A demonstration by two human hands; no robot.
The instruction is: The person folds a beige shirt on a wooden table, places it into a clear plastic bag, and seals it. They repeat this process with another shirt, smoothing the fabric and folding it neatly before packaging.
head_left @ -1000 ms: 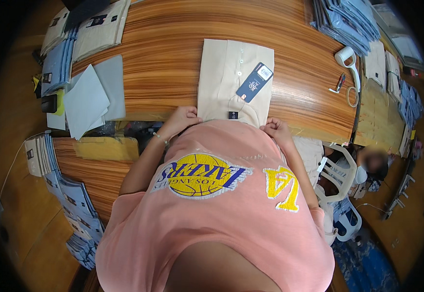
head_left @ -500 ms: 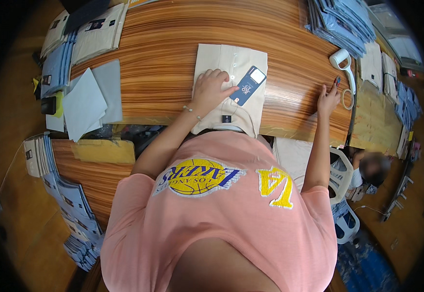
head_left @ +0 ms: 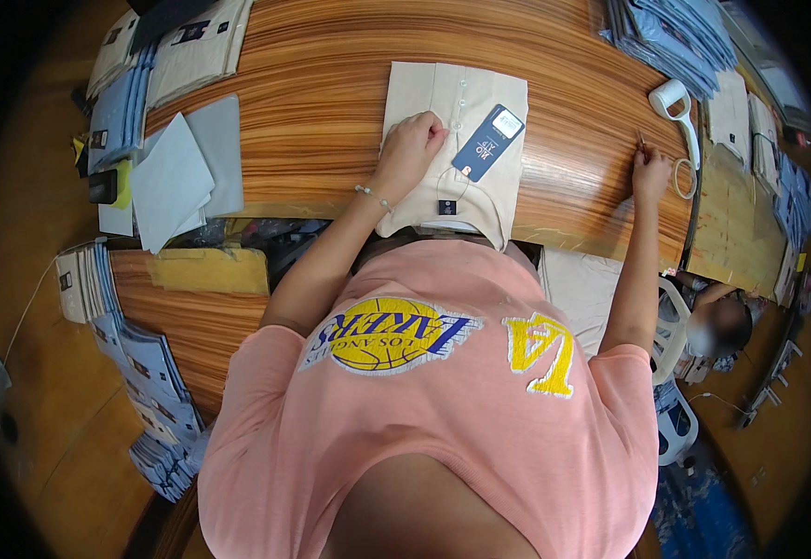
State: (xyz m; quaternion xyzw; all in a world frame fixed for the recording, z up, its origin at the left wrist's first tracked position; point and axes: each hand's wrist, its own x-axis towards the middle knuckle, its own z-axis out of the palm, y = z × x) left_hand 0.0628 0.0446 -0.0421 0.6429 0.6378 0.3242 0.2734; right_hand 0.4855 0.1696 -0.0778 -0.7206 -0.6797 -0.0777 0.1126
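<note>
A folded cream shirt point(head_left: 424, 88) with a row of buttons lies on the table in front of me. On it rests a dark blue hang tag point(head_left: 488, 144) with a white sticker, its string looping to a small black label point(head_left: 447, 208). My left hand point(head_left: 412, 152) is on the shirt beside the tag, fingers curled in; what they grip, if anything, is hidden. Farther right, my right hand point(head_left: 649, 177) is closed around a small, thin, pointed tool point(head_left: 643, 140), too small to name surely.
A white handheld device point(head_left: 674, 101) and a tape roll point(head_left: 684, 178) lie beyond my right hand. Bagged blue garments point(head_left: 671, 42) are piled at far right. White sheets point(head_left: 175, 182) and stacked garments point(head_left: 191, 61) sit at left. Another person point(head_left: 717, 321) is at right.
My left thumb, stretched toward the tag before, is now drawn in and the fingers are curled. The right hand has closed more around the small tool. The whole view has shifted slightly.
</note>
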